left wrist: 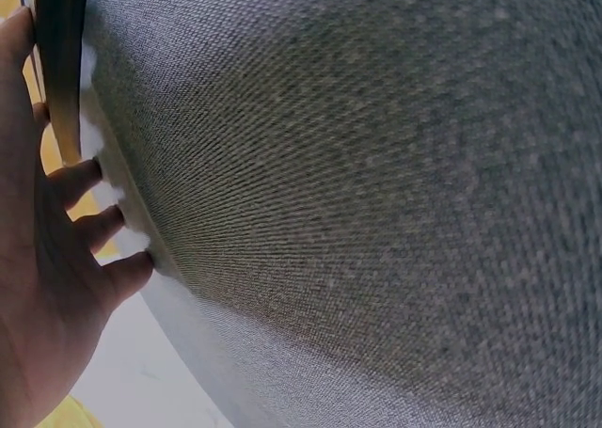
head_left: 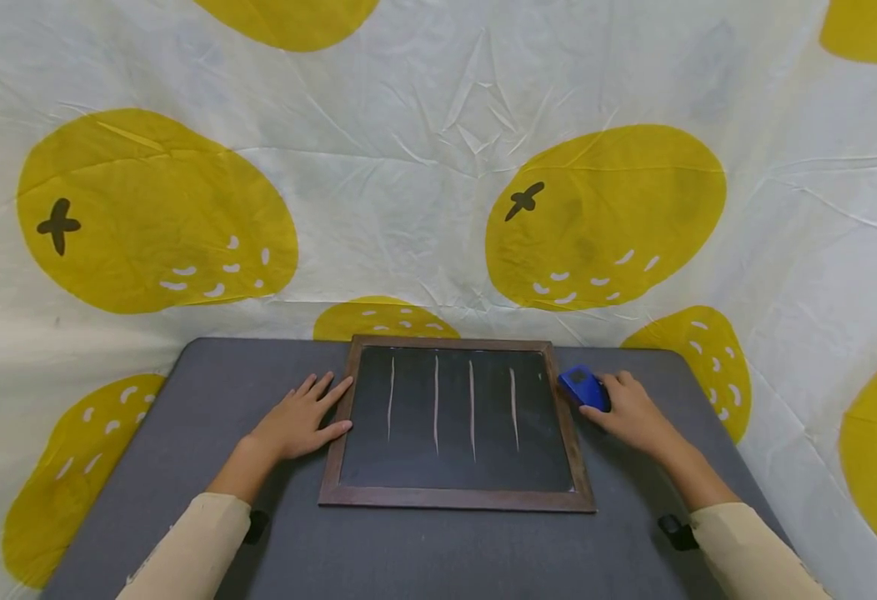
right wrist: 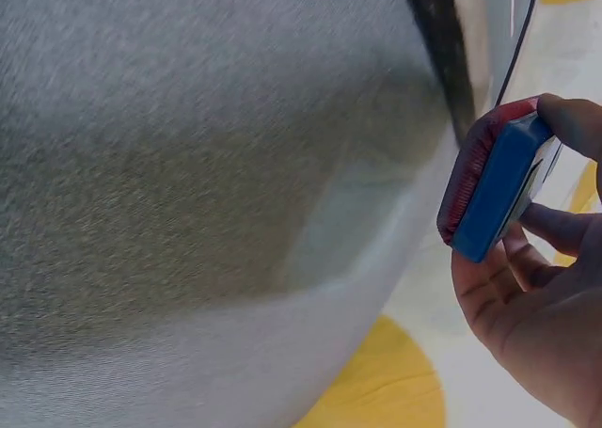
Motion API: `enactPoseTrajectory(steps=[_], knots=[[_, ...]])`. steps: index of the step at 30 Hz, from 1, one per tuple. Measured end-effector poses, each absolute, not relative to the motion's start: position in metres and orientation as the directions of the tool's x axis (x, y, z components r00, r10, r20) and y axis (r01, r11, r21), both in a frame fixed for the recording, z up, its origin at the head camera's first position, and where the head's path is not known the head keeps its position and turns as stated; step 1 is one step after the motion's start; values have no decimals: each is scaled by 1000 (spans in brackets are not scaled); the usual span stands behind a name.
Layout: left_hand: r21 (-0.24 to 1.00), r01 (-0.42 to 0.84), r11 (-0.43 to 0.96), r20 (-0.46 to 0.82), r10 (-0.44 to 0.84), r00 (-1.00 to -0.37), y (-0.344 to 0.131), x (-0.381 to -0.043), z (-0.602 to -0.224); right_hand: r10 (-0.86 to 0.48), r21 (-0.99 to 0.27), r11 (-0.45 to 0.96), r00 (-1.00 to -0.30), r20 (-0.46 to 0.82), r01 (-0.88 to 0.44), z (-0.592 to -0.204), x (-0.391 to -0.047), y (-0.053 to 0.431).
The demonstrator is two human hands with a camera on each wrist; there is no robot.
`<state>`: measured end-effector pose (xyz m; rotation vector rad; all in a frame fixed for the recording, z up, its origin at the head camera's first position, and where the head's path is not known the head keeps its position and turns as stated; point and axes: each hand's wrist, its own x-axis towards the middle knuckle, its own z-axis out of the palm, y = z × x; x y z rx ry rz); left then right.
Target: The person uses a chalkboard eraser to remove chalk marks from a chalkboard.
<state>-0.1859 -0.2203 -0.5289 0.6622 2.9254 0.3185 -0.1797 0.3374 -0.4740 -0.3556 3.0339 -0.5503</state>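
The blackboard (head_left: 453,425) lies on the gray bench (head_left: 446,558), with four pale lines (head_left: 436,408) going up and down on it. The two hands are far apart. The left hand (head_left: 298,425) has its fingers spread, and its finger and thumb touch the left side of the brown frame (head_left: 457,498). The right hand (head_left: 637,412) grips a blue block (head_left: 588,393) with a red side, by the frame's right edge. I cannot tell if they touch.

Blue-red eraser (head_left: 577,381), white-striped black board (head_left: 453,467), brown frame (head_left: 457,499), grey table (head_left: 438,554), white cloth (head_left: 386,217) — yellow fruits (head_left: 611,225)
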Motion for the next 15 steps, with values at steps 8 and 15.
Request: enactPoseTrajectory(steps=[8, 15], knots=[[239, 405, 882, -86, 435, -896, -220, -186, -528, -367, -319, 879, -930, 19, -354, -470, -176, 314], [236, 406, 883, -88, 435, -896, -220, -187, -528, -504, -268, 824, -862, 53, -499, -468, -168, 294]])
